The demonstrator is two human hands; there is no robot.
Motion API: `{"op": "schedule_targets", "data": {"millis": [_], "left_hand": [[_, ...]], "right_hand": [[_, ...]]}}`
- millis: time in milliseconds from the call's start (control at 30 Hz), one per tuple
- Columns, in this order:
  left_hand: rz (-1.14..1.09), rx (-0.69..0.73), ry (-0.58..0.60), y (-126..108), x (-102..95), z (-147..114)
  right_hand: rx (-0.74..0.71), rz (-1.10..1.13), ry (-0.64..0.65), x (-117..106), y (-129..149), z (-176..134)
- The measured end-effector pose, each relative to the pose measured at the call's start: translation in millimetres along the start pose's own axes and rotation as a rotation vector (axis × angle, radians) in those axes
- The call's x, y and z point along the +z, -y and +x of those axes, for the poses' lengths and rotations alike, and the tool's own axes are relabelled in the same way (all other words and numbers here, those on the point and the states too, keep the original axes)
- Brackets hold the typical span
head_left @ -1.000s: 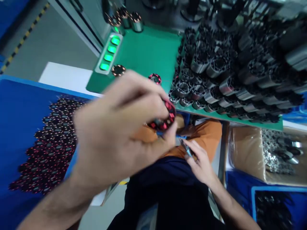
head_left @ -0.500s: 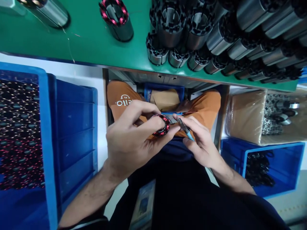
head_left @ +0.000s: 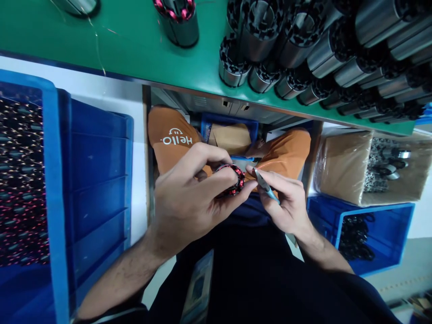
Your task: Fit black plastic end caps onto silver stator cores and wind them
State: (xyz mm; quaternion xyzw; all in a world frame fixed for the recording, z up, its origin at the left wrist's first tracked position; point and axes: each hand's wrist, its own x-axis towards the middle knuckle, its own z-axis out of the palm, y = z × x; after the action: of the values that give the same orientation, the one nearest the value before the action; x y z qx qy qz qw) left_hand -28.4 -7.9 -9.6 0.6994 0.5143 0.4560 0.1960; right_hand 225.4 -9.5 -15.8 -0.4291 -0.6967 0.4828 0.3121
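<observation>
Over my lap, my left hand [head_left: 195,193] is wrapped round a motor stator [head_left: 240,180] with red wire windings. Much of the stator is hidden behind the fingers and thumb. In my right hand [head_left: 286,198] is a small pair of pliers or cutters [head_left: 266,186] with light blue handles. Its tip points up and left, close to the stator's wound end. The tips of my right index finger and left thumb are near each other there. Whether the tool touches a wire is too small to tell.
A green table [head_left: 128,49] holds a red-wound stator [head_left: 178,24] and many unwound stator cores [head_left: 263,31]. Blue crates [head_left: 97,180] with wound stators stand left. At right are a cardboard box [head_left: 344,166] of metal parts and a blue bin [head_left: 374,265] of black parts.
The view has shifted a little. Both hands stay close together around the stator. The tool has turned slightly in my right hand, and its jaws look closer together.
</observation>
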Motion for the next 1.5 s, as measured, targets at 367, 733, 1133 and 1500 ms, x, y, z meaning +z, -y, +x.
{"op": "schedule_targets", "data": {"millis": [367,733,1133,1500], "left_hand": [[-0.856,-0.617,-0.019,15.6,25.4,4.8],[-0.982,-0.612,-0.025,0.1,39.0,14.8],[-0.872,-0.659,-0.096,-1.5,55.1,12.5],[-0.829,-0.853,-0.377,41.6,65.2,-24.9]], "right_hand": [[-0.064,-0.454,-0.118,-11.6,-18.4,9.9],[-0.138,-0.468,-0.23,-2.9,-14.9,11.0],[-0.065,-0.298,-0.126,-15.6,-29.7,3.4],[0.252,-0.374,0.094,5.2,-65.7,17.5]]}}
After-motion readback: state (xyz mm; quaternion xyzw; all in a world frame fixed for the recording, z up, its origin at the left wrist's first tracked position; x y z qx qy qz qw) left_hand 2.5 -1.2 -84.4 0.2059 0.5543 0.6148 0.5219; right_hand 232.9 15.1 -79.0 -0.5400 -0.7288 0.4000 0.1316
